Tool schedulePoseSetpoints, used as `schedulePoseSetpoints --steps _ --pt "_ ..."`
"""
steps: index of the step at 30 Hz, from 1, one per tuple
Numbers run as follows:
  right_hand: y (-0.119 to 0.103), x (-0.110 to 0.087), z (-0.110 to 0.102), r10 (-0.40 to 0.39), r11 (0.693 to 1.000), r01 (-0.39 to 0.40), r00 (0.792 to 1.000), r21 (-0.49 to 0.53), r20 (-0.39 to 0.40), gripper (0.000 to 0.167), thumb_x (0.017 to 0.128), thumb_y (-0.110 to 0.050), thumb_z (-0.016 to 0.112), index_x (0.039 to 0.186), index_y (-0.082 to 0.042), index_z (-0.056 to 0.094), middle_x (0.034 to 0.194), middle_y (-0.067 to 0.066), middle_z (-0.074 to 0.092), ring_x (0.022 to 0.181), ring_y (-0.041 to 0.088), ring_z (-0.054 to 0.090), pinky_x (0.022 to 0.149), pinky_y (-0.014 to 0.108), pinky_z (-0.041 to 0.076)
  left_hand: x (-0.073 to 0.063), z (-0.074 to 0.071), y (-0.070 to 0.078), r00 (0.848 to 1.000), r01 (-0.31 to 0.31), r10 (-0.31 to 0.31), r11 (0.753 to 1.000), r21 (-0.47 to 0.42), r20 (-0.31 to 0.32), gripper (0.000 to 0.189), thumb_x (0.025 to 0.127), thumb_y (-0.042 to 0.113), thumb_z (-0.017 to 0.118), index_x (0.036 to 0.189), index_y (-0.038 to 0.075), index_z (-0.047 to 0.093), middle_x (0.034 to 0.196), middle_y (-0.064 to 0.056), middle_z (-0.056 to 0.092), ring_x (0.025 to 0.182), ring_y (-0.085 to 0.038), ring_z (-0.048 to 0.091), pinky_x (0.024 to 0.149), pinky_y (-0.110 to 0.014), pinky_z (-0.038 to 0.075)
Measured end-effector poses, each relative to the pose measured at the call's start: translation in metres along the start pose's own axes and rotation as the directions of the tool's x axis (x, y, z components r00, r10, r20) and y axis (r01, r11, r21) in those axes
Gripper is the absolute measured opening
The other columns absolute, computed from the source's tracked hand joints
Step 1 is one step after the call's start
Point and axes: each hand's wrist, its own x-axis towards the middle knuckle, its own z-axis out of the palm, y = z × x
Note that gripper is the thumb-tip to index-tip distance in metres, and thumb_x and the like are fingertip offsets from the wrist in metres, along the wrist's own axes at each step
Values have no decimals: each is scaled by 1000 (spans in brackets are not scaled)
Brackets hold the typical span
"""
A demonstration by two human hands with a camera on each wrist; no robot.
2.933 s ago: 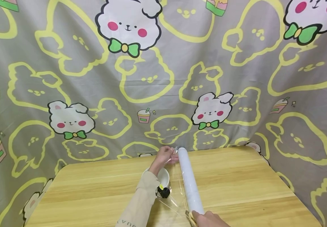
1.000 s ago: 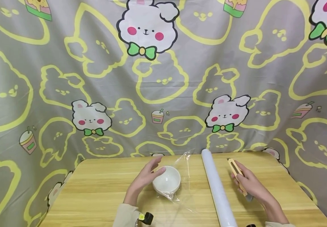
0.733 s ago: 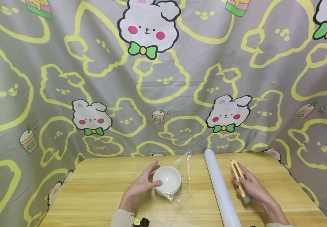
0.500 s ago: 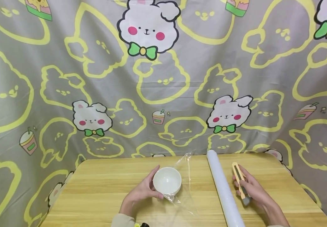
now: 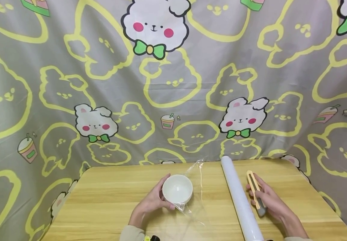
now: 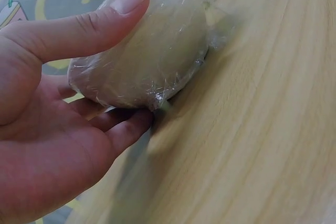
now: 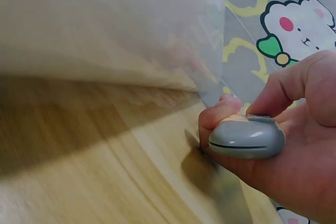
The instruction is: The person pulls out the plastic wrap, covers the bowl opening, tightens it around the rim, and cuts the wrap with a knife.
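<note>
A white bowl [image 5: 177, 190] stands on the table, its rim circled from the left by my left hand [image 5: 153, 202], thumb on the near side. Clear cling film [image 5: 201, 180] covers the bowl and trails off to its right; in the left wrist view, crinkled film hugs the bowl's side [image 6: 163, 45] and my fingertips curl beneath it. My right hand [image 5: 271, 201] grips a yellow and grey box cutter [image 5: 254, 190], thumb at its slider. In the right wrist view, the cutter's grey end [image 7: 247, 139] faces the camera.
A long roll of cling film [image 5: 240, 197] lies between the bowl and my right hand, running from the back edge toward me. The wooden table [image 5: 110, 197] meets a grey patterned cloth [image 5: 167, 97] hanging behind and at both sides.
My left hand came back from the far end of the film and took hold of the bowl. My right hand, with the box cutter, moved right of the roll, and the roll shifted right.
</note>
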Motion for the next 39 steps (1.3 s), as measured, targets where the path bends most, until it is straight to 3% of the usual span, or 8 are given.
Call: schedulePoseSetpoints --steps 21,26,30,35,39 --pt "-1 -4 -6 -62 998 62 993 -5 -98 91 94 15 39 161 -7 -17 124 8 45 91 10 50 66 25 52 0 -1 0 1000 18 -18 1000 -24 -4 124 71 -8 88 163 0 4 158 -31 27 141 -46 38 115 -36 39" --pt "-2 -4 -4 -24 993 3 983 -116 -180 87 91 14 44 162 2 -5 137 25 45 102 12 54 74 28 55 0 -1 0 1000 23 -23 999 -23 -7 125 71 -9 87 163 0 4 158 -31 27 141 -45 38 114 -34 40" --pt "-4 -4 -3 -14 946 -78 960 -313 -280 75 92 8 53 158 11 16 142 36 40 107 18 53 77 25 54 0 -1 2 1000 23 -23 999 -26 -6 124 71 -9 87 163 1 4 158 -31 27 140 -45 39 113 -35 41" --pt "-5 -5 -5 -92 838 -124 928 -532 -360 57 92 8 52 146 18 38 118 29 55 91 23 52 65 25 50 0 -1 2 1000 18 -18 1000 -26 -1 124 71 -8 88 163 1 4 158 -31 28 141 -46 38 115 -39 39" --pt "-5 -8 -10 -102 788 -144 928 -599 -358 52 89 7 55 140 19 46 108 22 60 85 20 51 62 24 45 0 -1 1 1000 20 -21 999 -26 -6 124 71 -8 88 163 2 5 158 -31 27 141 -47 38 115 -41 39"
